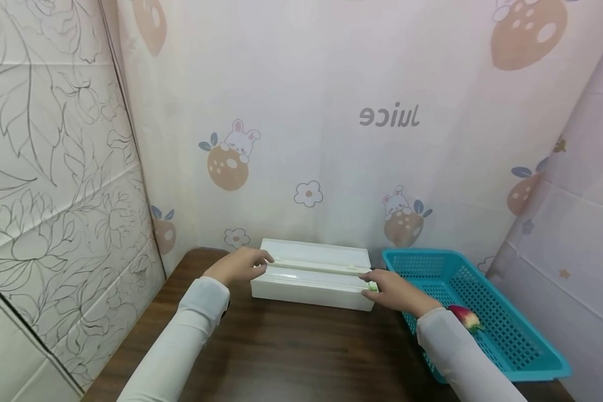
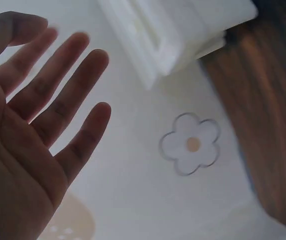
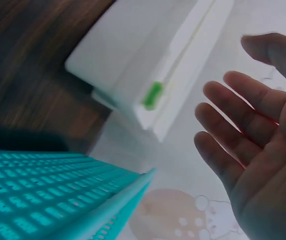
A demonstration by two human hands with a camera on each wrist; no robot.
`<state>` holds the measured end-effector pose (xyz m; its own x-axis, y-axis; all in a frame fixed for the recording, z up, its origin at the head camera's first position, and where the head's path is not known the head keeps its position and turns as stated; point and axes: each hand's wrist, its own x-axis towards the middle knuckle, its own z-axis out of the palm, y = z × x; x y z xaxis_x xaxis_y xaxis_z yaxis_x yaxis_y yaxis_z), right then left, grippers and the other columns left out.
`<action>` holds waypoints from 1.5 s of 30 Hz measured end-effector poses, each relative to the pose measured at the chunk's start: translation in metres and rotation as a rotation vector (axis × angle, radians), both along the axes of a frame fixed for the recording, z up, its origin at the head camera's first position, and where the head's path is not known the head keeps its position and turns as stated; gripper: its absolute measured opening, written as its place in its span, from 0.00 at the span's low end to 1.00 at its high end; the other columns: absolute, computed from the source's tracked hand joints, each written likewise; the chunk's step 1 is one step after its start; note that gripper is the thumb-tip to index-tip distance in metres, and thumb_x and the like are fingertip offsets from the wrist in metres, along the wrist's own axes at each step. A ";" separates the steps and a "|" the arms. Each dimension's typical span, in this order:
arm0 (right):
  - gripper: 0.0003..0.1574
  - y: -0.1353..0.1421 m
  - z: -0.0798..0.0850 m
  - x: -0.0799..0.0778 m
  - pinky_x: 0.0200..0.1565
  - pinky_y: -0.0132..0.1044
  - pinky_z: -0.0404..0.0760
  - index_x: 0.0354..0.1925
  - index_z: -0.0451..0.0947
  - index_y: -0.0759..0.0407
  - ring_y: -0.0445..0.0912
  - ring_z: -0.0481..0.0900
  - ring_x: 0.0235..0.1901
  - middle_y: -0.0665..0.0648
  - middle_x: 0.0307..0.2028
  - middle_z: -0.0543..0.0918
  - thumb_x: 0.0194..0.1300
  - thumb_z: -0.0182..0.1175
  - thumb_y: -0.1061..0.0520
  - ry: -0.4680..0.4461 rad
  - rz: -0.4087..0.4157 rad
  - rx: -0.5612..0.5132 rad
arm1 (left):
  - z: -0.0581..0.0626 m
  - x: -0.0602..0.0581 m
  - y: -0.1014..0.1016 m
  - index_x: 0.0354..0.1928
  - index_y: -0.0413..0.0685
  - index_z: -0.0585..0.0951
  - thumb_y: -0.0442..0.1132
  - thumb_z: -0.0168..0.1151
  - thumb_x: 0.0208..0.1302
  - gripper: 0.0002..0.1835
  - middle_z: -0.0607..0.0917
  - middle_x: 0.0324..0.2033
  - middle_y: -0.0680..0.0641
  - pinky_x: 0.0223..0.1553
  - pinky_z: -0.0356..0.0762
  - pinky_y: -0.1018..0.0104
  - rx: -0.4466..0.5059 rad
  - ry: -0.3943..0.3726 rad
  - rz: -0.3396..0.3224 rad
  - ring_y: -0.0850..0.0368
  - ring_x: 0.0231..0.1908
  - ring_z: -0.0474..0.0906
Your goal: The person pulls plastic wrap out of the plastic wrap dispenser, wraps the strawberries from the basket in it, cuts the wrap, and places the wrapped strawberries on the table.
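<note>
A long white box (image 1: 311, 298) that looks like a cling film dispenser stands on the table against the back curtain. A small green piece (image 3: 153, 95) sits at its right end. Its back part rises behind the front like a raised lid. My left hand (image 1: 242, 264) hovers at the box's left end with fingers relaxed and apart, and the palm shows bare in the left wrist view. Over the right end is my right hand (image 1: 394, 290), its fingers loosely bent and nothing between them. In the right wrist view those fingers are spread beside the box, the thumb apart.
To the right stands a turquoise perforated basket (image 1: 527, 329), its near left side partly behind my right forearm. Inside lies a red and yellow fruit-like object (image 1: 464, 317). The dark wooden table (image 1: 291, 352) meets printed curtains (image 1: 306, 139) at the back and sides.
</note>
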<state>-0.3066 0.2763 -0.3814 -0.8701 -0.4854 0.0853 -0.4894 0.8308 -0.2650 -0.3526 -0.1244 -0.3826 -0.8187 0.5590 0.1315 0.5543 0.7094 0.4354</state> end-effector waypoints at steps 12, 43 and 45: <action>0.29 0.002 -0.023 -0.030 0.58 0.58 0.74 0.61 0.76 0.67 0.61 0.76 0.59 0.65 0.57 0.79 0.69 0.63 0.51 0.015 0.002 0.023 | -0.024 -0.041 0.006 0.62 0.45 0.79 0.36 0.56 0.71 0.19 0.83 0.55 0.44 0.57 0.76 0.51 -0.090 -0.037 -0.055 0.47 0.57 0.79; 0.13 0.005 -0.048 -0.056 0.45 0.47 0.82 0.46 0.85 0.61 0.46 0.81 0.40 0.52 0.39 0.84 0.66 0.67 0.55 -0.074 -0.054 -0.069 | -0.059 -0.058 0.012 0.45 0.55 0.87 0.46 0.71 0.63 0.10 0.86 0.38 0.57 0.48 0.80 0.58 -0.029 -0.165 -0.061 0.60 0.42 0.82; 0.11 0.005 -0.049 -0.055 0.44 0.47 0.82 0.46 0.85 0.60 0.45 0.81 0.39 0.51 0.39 0.85 0.68 0.65 0.55 -0.076 -0.053 -0.081 | -0.062 -0.058 0.011 0.44 0.58 0.87 0.48 0.70 0.65 0.09 0.87 0.39 0.59 0.49 0.80 0.58 -0.018 -0.193 -0.047 0.61 0.43 0.82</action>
<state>-0.3617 0.2812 -0.4300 -0.8999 -0.4325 0.0554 -0.4212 0.8295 -0.3668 -0.4107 -0.1137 -0.4443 -0.8009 0.5977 -0.0352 0.4944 0.6934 0.5242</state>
